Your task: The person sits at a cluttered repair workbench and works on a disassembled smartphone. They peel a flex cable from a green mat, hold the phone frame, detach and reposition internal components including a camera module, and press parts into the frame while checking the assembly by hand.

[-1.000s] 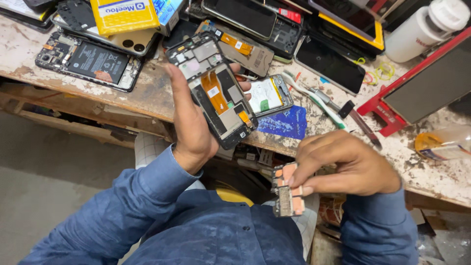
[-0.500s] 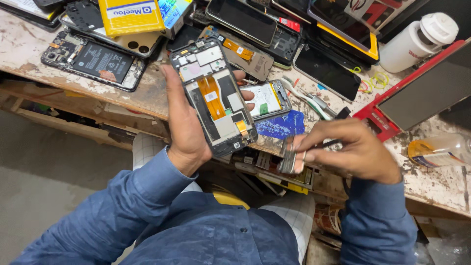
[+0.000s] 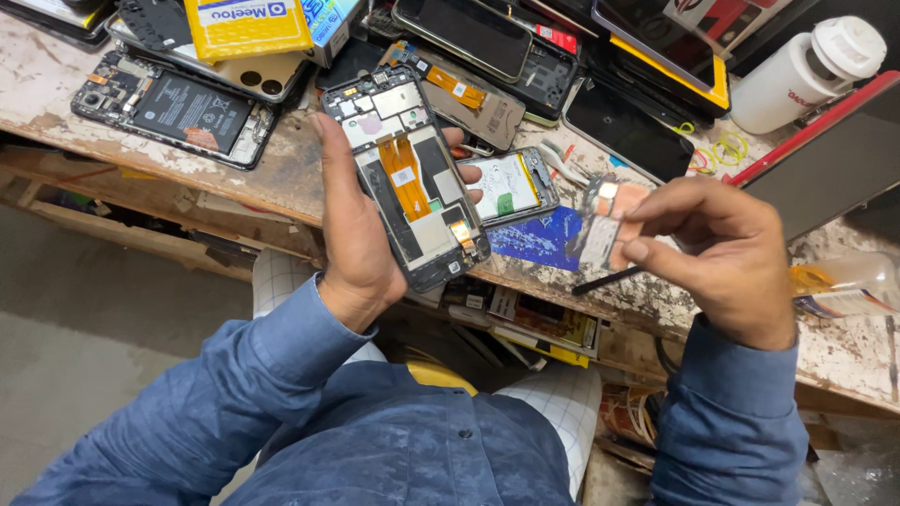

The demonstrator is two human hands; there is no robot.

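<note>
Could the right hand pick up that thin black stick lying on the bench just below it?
Probably not at once: the right hand already pinches a small circuit board, though the thin black stick lies uncovered close beneath it.

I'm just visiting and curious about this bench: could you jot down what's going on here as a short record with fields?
Setting: worn wooden workbench crowded with phone parts
Left hand: holds an opened phone, back cover off, orange flex cable showing
Right hand: pinches a small circuit board piece between its fingertips
Between the hands: small display module and a blue patch on the bench
Far right: white jar, upright
Clothing: blue shirt sleeves
</note>
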